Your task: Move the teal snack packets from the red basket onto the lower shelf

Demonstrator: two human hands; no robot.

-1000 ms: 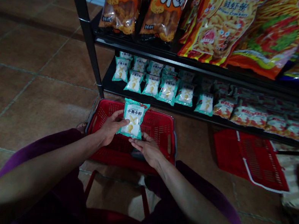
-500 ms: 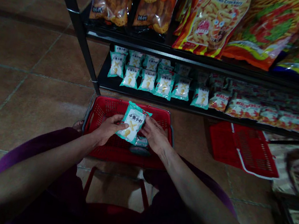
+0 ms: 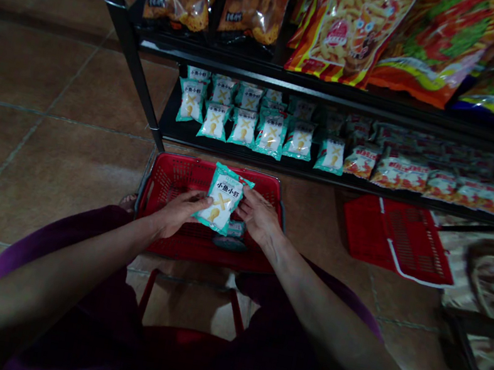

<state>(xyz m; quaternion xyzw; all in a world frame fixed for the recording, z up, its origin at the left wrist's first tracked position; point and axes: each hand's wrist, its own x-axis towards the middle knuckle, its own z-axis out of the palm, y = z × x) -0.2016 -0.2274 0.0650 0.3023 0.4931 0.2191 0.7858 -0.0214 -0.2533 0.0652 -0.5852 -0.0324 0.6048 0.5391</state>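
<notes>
A white and teal snack packet is held up over a red basket, its printed front facing me. My left hand pinches its left edge, thumb on the front. My right hand grips the upper right edge, with the fingers partly behind it. Below the packet, inside the basket, lies another teal packet, partly covered. The basket stands on the floor between my knees, in front of the shelf.
The lower shelf bears rows of small teal packets and red-white packets. Larger snack bags stand on the shelf above. A second red basket is on the right. A black shelf post rises at left.
The held packet has turned slightly more upright between both hands. The view has shifted a little, so the shelves and baskets sit slightly higher in the picture.
</notes>
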